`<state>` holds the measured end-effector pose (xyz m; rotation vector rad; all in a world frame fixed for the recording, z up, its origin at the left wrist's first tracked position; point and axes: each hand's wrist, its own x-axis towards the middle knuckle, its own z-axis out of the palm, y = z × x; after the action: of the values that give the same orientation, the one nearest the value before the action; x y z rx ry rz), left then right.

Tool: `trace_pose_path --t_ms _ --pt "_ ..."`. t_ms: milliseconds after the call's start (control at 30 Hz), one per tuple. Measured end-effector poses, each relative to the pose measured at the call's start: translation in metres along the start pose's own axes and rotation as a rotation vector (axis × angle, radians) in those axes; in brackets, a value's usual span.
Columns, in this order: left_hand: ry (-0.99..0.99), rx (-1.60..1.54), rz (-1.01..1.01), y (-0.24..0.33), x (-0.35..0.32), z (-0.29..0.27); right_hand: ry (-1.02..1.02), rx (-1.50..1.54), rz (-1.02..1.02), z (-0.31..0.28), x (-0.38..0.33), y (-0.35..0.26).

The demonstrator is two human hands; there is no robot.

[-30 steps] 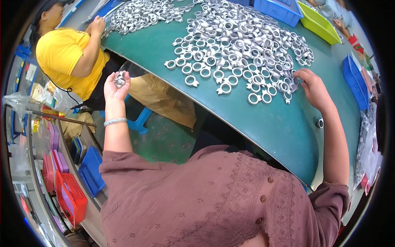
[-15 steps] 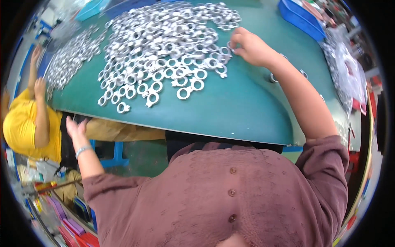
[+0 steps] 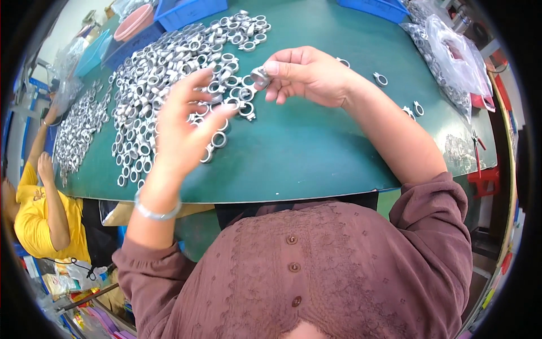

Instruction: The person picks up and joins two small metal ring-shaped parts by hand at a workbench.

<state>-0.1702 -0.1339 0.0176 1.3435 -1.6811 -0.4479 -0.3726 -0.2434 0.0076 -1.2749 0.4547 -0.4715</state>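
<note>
Both hands had come together over the green bench [image 3: 316, 152] since half a second before, when the left hung below the bench edge and the right reached far into the pile.

- Right hand [image 3: 309, 74]: raised, thumb and fingertips pinched on one small metal clamp ring [image 3: 260, 76], held above the bench just right of the pile.
- Left hand [image 3: 183, 127]: raised, fingers spread and loose, clamped on nothing visible, just left of the ring; silver bangle [image 3: 157, 212] at wrist.
- Pile of metal clamp rings [image 3: 169, 73]: spread across far left of bench.
- Stray rings [image 3: 380, 78]: few, right of the hands.
- Blue bins [image 3: 189, 11]: far edge.
- Clear bags of rings [image 3: 451, 56]: far right.
- Co-worker in yellow shirt [image 3: 34, 220]: left, arm raised to a second heap.
</note>
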Motion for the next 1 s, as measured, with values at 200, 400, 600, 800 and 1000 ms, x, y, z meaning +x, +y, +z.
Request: trace_pose_path --t_ms 200,400,600,800,1000 --pt "-0.065 -0.179 0.022 0.002 0.035 0.058 0.045 -0.03 -0.071 0.002 -0.016 -0.008" --pt "-0.032 -0.389 0.047 -0.012 0.034 0.067 0.034 0.035 -0.075 -0.004 -0.015 -0.005" --pt "0.034 -0.266 0.098 -0.02 0.027 0.069 0.126 -0.161 -0.085 0.0 -0.008 -0.001" --pt "-0.062 -0.111 0.144 -0.02 0.023 0.066 0.171 -0.243 -0.082 -0.001 -0.009 0.003" --pt "-0.107 -0.482 -0.133 -0.016 0.024 0.067 0.194 -0.169 -0.064 -0.004 -0.01 0.002"
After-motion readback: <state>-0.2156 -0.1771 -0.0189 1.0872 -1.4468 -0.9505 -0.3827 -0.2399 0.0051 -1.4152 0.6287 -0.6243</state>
